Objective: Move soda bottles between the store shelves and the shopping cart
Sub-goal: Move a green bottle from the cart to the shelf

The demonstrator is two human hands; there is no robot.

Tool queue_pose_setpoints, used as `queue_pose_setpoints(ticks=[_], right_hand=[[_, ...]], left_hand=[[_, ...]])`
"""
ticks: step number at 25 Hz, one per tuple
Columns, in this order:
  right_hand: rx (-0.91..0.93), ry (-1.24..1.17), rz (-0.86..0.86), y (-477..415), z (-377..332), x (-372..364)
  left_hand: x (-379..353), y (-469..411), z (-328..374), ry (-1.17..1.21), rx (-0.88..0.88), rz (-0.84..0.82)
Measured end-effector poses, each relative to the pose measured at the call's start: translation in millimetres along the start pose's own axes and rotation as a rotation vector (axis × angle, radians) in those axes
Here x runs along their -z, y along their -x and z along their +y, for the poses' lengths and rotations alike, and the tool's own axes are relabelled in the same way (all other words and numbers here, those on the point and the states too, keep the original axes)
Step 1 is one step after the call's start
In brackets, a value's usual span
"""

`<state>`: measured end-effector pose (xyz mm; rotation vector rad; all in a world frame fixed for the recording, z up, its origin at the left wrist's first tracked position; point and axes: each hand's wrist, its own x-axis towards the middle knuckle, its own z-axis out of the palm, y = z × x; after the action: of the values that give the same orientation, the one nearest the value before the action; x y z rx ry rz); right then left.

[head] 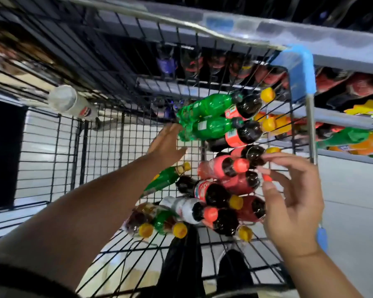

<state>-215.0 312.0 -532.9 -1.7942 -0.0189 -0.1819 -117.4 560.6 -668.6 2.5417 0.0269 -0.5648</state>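
The left hand (167, 143) reaches forward into the shopping cart (202, 29) on an outstretched arm, fingers straight and close together, holding nothing, its fingertips at the base ends of two green bottles (209, 106). The right hand (293, 203) hovers at the cart's right side, fingers loosely curled and spread. Its thumb and forefinger tips bracket a red cap (267, 178), though I cannot tell whether they actually pinch it. The two hands are well apart. The cart is black wire mesh with a metal rim and a blue corner guard (297, 69), standing on a pale floor (353, 190). Just beyond it, on the right, are store shelves (342, 117) stocked with red, orange and green drinks. The soda bottles (213, 190) lie heaped on their sides on the cart's mesh bottom, toward its right wall. Their long axes run mostly left to right, with the caps pointing right toward the shelves. A few nearer ones angle their yellow caps toward the person. A pale bottle (73, 104) lies apart at the cart's upper left.
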Motion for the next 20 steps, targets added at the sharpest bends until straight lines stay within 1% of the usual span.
queue_pose_setpoints(ticks=[1, 3, 5, 7, 9, 13, 20], right_hand=[[0.0, 0.006, -0.007, 0.1, 1.0, 0.7], [-0.003, 0.01, -0.013, 1.6, 3.2, 0.8], [0.004, 0.008, -0.023, 1.9, 3.4, 0.3], [0.013, 0.013, -0.037, 1.4, 3.3, -2.0], [0.008, 0.021, -0.043, 1.3, 4.8, -3.3], [0.002, 0.062, -0.073, 2.8, 7.0, -4.2], [0.03, 0.13, -0.096, 2.2, 2.6, -11.3]], left_hand=[[-0.6, 9.3, -16.8, 0.021, 0.065, -0.035], [-2.1, 29.7, -52.7, 0.04, 0.164, -0.197], [-2.1, 46.6, -77.5, -0.054, 0.217, -0.413], [-3.6, 56.2, -92.0, -0.169, 0.223, -0.529], [-4.5, 60.2, -97.4, -0.218, 0.192, -0.542], [-7.0, 66.5, -102.9, -0.217, 0.154, -0.477], [-21.0, 70.5, -102.4, -0.279, 0.039, -0.478]])
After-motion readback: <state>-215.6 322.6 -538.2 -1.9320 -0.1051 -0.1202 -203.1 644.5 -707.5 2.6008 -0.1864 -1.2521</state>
